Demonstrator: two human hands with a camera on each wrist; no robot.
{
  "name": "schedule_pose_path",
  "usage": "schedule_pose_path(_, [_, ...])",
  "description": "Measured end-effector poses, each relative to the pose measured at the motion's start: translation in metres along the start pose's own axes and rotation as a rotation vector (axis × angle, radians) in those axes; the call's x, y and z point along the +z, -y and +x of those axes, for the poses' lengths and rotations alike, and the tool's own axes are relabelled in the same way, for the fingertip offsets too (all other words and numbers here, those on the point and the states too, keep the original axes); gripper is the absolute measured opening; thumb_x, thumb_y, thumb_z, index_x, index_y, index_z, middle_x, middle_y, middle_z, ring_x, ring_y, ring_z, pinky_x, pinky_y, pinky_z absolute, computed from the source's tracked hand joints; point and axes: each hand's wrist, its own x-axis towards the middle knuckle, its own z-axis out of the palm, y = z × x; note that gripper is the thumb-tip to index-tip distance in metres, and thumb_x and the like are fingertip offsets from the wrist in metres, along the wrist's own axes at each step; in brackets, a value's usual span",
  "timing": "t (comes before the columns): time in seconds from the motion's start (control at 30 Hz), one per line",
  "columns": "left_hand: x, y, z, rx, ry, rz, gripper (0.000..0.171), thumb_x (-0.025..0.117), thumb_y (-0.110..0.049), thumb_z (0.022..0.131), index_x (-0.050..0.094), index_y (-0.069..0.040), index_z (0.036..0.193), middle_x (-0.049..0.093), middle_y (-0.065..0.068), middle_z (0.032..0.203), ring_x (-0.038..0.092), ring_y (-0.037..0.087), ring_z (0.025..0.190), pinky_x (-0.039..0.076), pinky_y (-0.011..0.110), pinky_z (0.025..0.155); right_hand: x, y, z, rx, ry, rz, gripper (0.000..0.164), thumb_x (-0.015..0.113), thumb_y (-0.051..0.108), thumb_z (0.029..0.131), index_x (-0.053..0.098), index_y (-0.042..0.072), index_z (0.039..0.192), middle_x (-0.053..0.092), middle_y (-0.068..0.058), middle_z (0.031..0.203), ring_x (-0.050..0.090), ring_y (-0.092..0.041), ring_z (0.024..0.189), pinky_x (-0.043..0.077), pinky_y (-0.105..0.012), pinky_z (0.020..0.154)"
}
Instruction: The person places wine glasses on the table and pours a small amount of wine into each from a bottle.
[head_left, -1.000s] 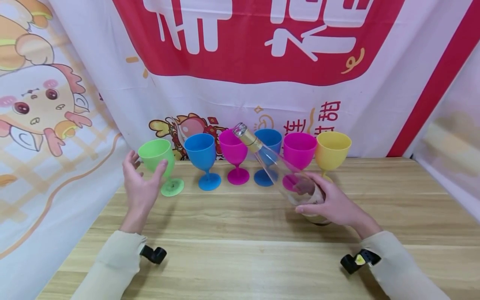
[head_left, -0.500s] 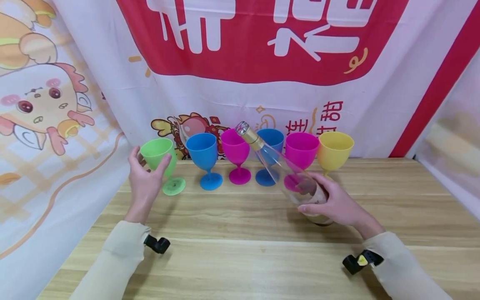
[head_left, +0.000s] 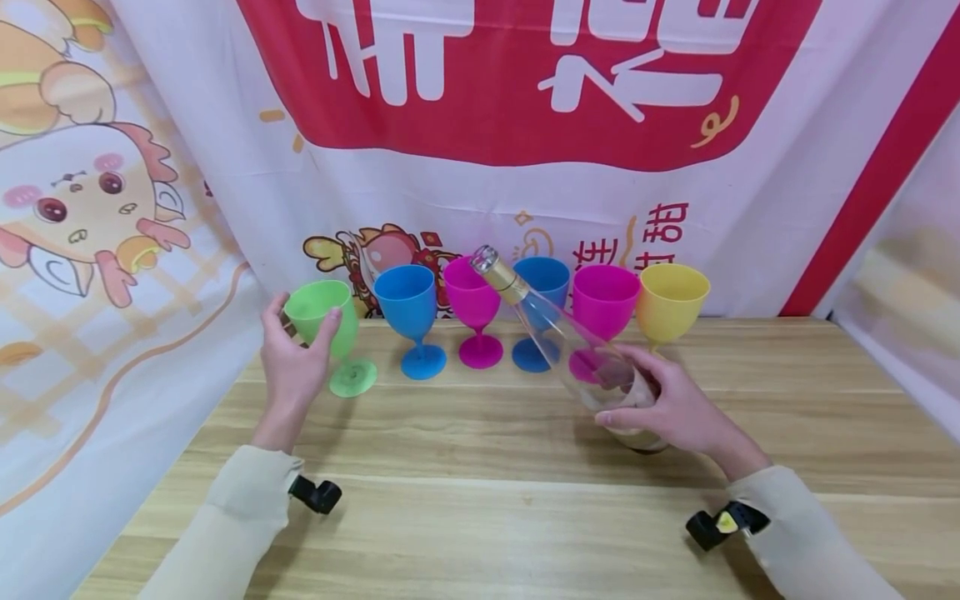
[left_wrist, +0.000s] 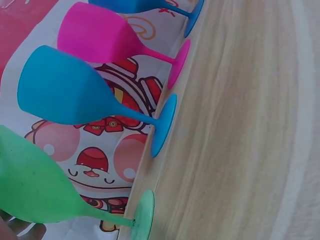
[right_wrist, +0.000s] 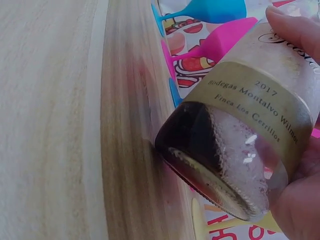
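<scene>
My left hand (head_left: 294,358) holds the green plastic goblet (head_left: 322,312) by its bowl, thumb on the near side and fingers round the left. In the left wrist view the goblet's stem and round foot (left_wrist: 143,215) show, with fingertips under the bowl. My right hand (head_left: 678,408) grips a clear glass wine bottle (head_left: 558,337) near its base. The bottle leans, its neck pointing up and left in front of the pink and blue goblets. Its cream and gold label (right_wrist: 250,90) and some dark liquid (right_wrist: 192,132) at the bottom appear in the right wrist view.
Along the back of the wooden table (head_left: 480,533) stand a blue goblet (head_left: 407,300), a pink one (head_left: 468,292), another blue one (head_left: 545,283), another pink one (head_left: 609,302) and a yellow one (head_left: 675,300). A printed cloth (head_left: 480,200) hangs right behind them.
My left hand has closed in on the green goblet and taken hold of its bowl; the goblet's foot has shifted slightly towards me. The right hand and bottle hold nearly still.
</scene>
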Motion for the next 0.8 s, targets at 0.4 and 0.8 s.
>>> schedule_pose_path(0.4, [0.005, -0.002, -0.025, 0.099, 0.057, -0.004, 0.082, 0.07, -0.048, 0.1, 0.027, -0.024, 0.165, 0.051, 0.01, 0.155, 0.052, 0.023, 0.135, 0.053, 0.041, 0.111, -0.005, 0.015, -0.001, 0.013, -0.081, -0.112, 0.083, 0.09, 0.036, 0.086, 0.049, 0.031, 0.158, 0.058, -0.003, 0.153, 0.053, -0.025, 0.134, 0.056, -0.037, 0.097])
schedule_pose_path(0.8, [0.017, -0.005, -0.043, 0.206, 0.161, -0.046, 0.075, 0.07, -0.037, 0.101, 0.032, -0.021, 0.164, 0.057, 0.01, 0.148, 0.052, 0.016, 0.125, 0.049, 0.021, 0.097, -0.012, 0.038, -0.006, -0.006, -0.145, -0.241, 0.088, 0.092, 0.033, 0.083, 0.047, 0.028, 0.159, 0.068, -0.006, 0.137, 0.058, -0.024, 0.127, 0.061, -0.038, 0.09])
